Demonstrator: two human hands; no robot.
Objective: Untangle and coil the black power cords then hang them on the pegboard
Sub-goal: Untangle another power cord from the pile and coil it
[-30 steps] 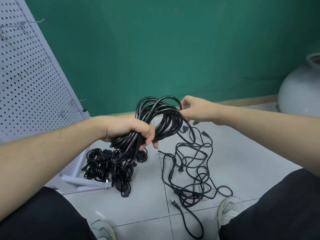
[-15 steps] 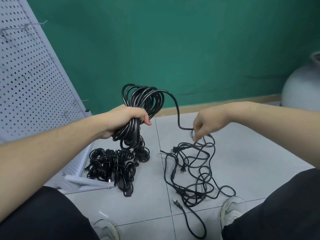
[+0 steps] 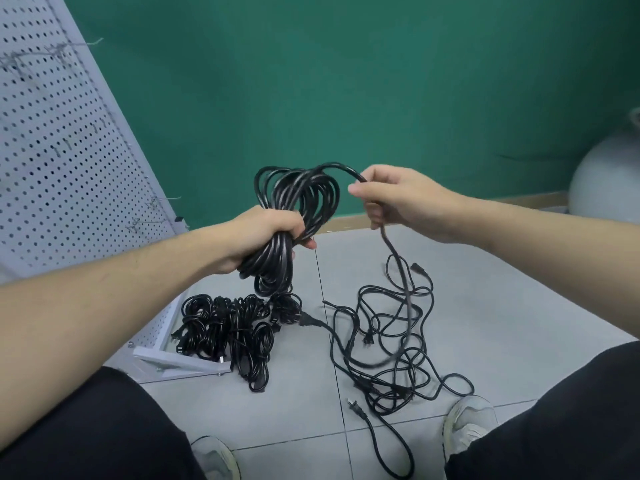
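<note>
While wrapped round the middle of the coil point(image 3: 298, 206), left hand point(image 3: 266, 233) grips hard, loops standing up above the fist and hanging below it. Right hand point(image 3: 394, 199), level with it and just to the right, pinches the same cord's free run point(image 3: 398, 258), curled round it near the coil's top. From that pinch, arches over left into the coil and drops straight down to the tangle point(image 3: 391, 344) on the floor point(image 3: 519, 306), below and slightly right of the right hand. Long axis of the slack thus near vertical, so next loop probably asks for a lift and a sweep left toward the fist; right hand plainly the nearer to the tangle. Could snag on the knots below. Lying finished by the foot of the pegboard point(image 3: 69, 168), lower left: coiled cords point(image 3: 235, 330), not yet hung.
</note>
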